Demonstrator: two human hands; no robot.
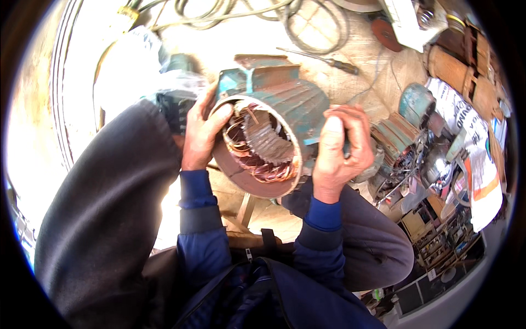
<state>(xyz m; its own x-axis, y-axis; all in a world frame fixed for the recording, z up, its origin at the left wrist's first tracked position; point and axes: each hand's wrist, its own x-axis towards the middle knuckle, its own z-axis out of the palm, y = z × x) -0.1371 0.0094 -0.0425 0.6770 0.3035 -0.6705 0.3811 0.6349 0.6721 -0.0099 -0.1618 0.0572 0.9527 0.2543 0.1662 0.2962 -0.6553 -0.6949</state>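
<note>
Between my knees lies a teal electric motor housing (pixel 301 101), tilted with its round open end toward me. Inside that opening show copper windings (pixel 268 171) around a ridged grey metal core (pixel 268 140). My left hand (pixel 200 131) is closed over the left side of the rim, its thumb on the front edge and its fingers behind. At the right side of the housing is my right hand (pixel 342 151), raised with its fingers curled in and its thumb up. A dark bit shows by its palm, but what it holds is hidden.
A screwdriver (pixel 342 66) lies on the floor beyond the housing, near coiled cable (pixel 318 46). To the right are other teal motor parts (pixel 416 104), a white printed sack (pixel 482 164) and a rusty brown cylinder (pixel 449 68). Clear plastic (pixel 183 82) lies beside my left hand.
</note>
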